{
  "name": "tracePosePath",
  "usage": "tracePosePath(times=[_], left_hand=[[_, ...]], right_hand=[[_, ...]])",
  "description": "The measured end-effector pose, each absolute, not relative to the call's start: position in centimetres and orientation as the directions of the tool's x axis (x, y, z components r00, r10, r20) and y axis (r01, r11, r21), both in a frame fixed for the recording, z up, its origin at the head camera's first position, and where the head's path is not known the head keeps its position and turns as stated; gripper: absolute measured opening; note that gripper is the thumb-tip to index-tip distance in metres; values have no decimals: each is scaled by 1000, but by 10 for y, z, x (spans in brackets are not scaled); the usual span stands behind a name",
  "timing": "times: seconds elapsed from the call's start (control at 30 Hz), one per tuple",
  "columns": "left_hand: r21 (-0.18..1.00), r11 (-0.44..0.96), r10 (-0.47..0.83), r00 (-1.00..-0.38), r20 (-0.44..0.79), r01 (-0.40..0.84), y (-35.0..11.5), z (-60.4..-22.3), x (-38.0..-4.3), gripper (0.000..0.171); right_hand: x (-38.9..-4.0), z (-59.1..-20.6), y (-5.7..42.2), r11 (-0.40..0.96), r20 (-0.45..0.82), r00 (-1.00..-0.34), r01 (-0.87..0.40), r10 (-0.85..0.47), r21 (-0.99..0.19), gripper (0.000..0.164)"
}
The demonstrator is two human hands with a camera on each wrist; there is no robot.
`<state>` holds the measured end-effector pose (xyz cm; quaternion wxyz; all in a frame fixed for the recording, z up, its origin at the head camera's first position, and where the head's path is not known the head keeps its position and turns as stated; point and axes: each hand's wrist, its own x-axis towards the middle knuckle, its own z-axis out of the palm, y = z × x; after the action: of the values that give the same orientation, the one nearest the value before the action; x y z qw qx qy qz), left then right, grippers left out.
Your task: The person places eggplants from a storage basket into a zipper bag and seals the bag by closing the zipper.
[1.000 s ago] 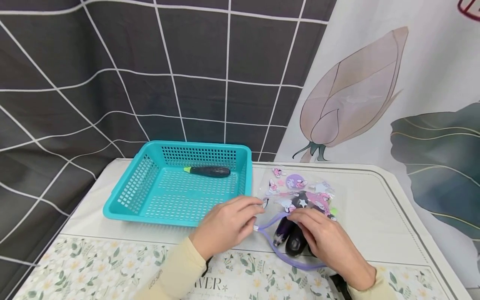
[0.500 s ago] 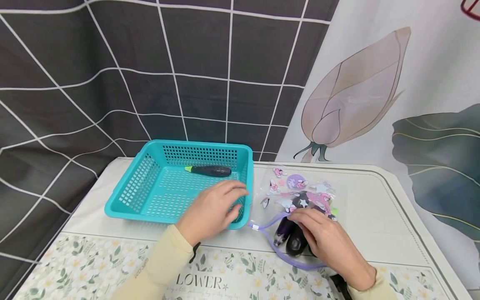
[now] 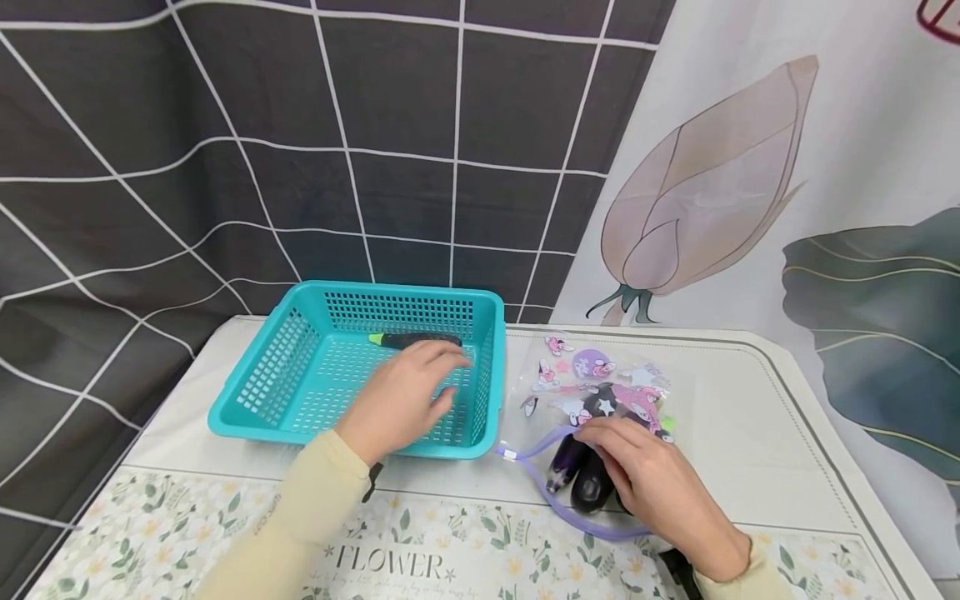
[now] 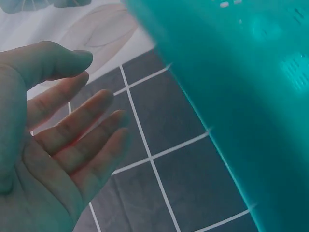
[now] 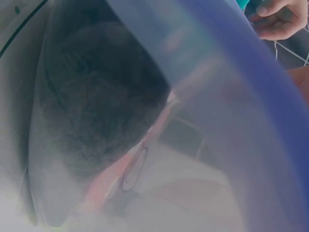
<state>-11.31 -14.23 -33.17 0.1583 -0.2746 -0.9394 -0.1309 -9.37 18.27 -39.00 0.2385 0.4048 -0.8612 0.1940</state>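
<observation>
Bag point(image 3: 592, 392), clear plastic | eggplants point(image 3: 592, 487) glossy, rounded | hands: left point(image 3: 399, 402) relaxed, empty; right point(image 3: 656, 479) pinching purple rim point(image 3: 592, 527)

A white table point(image 3: 757, 425) carries a teal basket point(image 3: 397, 312) and a printed bag point(image 3: 592, 364).

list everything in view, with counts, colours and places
table cover: one, white with floral band, lower half
basket: one, teal, left of centre
long vegetable: one, black with green tip, inside basket
zip bag: one, clear with purple edge, right of basket
bagged vegetables: at least two, blackish, in bag
grid cloth: one, dark with white lines, behind, left
flower-print cloth: one, white, behind, right
sleeves: two, pale yellow, lower edge
wrist straps: two, black, by the sleeves
left hand: one, bare, over basket
right hand: one, bare, holding bag's edge
</observation>
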Motion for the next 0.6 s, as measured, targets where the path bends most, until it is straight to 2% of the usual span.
tracePosePath(times=[0.37,0.6], left_hand=[[136,867,431,-858,278,480,-153,-323,-120,38],[144,870,425,-865,268,472,-158,-317,-123,37]], right_hand=[[-94,-391,183,590,575,-551,-795,-604,-142,46],[-94,-391,182,592,578,-551,-793,-602,-140,46]])
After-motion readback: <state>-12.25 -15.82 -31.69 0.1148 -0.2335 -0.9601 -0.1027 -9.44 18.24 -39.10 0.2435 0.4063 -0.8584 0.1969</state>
